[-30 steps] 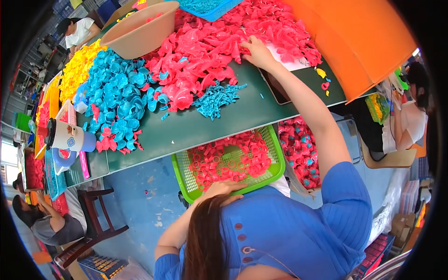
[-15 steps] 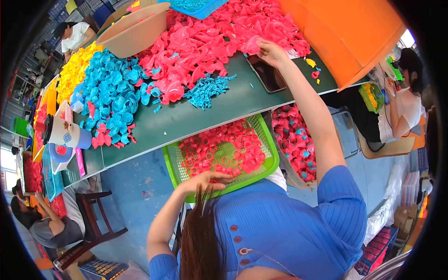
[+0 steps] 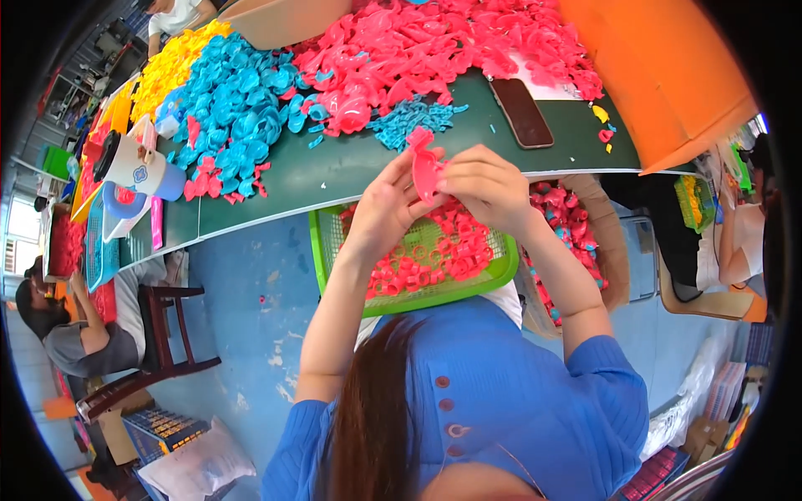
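Note:
A pink curved plastic piece (image 3: pixel 424 169) is held up between my two hands, above the near edge of the table. My left hand (image 3: pixel 383 209) grips it from the left, its fingers partly behind the piece. From the right, my right hand (image 3: pixel 486 185) pinches it between thumb and fingers. Beneath my hands, a green plastic basket (image 3: pixel 401 302) rests at my lap, with many small pink ring-like parts (image 3: pixel 455 260) inside. A big heap of pink plastic pieces (image 3: pixel 393 58) lies on the green table (image 3: pixel 292 188) beyond my hands.
Blue cup-like pieces (image 3: pixel 225 108) and yellow pieces (image 3: pixel 175 63) are heaped at left, near a white-and-blue jug (image 3: pixel 138 167). Small blue parts (image 3: pixel 409 121) and a phone (image 3: pixel 524 114) lie ahead. An orange box (image 3: pixel 660 75) stands at right; a sack of pink-and-blue parts (image 3: pixel 614 250) is below. Other people sit on both sides.
My right hand has drawn back from the pink heap with a pink piece. My left hand has risen from the basket's near rim to meet it. The view has shifted slightly.

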{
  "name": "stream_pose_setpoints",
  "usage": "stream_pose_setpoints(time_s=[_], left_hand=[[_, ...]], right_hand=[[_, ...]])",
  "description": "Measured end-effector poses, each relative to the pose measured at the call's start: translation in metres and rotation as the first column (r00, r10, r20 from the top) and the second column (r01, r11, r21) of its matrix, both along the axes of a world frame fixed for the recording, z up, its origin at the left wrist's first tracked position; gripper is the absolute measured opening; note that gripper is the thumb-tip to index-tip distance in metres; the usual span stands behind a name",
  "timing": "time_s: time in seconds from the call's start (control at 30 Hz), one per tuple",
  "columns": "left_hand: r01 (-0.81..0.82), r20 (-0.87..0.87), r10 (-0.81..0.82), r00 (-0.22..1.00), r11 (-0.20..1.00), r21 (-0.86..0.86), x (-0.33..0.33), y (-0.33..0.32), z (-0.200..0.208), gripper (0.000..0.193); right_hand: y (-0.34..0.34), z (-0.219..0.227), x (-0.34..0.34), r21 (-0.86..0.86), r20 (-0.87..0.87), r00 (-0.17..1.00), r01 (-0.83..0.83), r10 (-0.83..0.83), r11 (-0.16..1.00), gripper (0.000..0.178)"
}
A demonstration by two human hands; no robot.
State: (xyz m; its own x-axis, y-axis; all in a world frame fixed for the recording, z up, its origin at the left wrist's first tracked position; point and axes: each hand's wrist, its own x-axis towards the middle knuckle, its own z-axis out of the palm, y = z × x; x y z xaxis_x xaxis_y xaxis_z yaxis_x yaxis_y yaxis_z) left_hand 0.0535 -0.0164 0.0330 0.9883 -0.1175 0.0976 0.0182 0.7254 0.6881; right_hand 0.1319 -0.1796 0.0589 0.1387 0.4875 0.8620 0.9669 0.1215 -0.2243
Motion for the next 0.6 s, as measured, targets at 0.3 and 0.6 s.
stream_pose_setpoints(time_s=[0.3, 0.6], left_hand=[[-0.131, 0.107, 0.128, 0.986, 0.991, 0.017, -0.032, -0.001, -0.021, 0.068], [-0.169, 0.067, 0.168, 0.984, 0.986, 0.015, -0.041, -0.005, -0.031, 0.068]], right_hand=[[-0.001, -0.006, -0.032, -0.001, -0.213, 0.975, 0.064, -0.063, 0.998, 0.042], [0.002, -0.027, -0.038, -0.104, -0.377, 0.922, 0.046, -0.082, 0.994, 0.026]])
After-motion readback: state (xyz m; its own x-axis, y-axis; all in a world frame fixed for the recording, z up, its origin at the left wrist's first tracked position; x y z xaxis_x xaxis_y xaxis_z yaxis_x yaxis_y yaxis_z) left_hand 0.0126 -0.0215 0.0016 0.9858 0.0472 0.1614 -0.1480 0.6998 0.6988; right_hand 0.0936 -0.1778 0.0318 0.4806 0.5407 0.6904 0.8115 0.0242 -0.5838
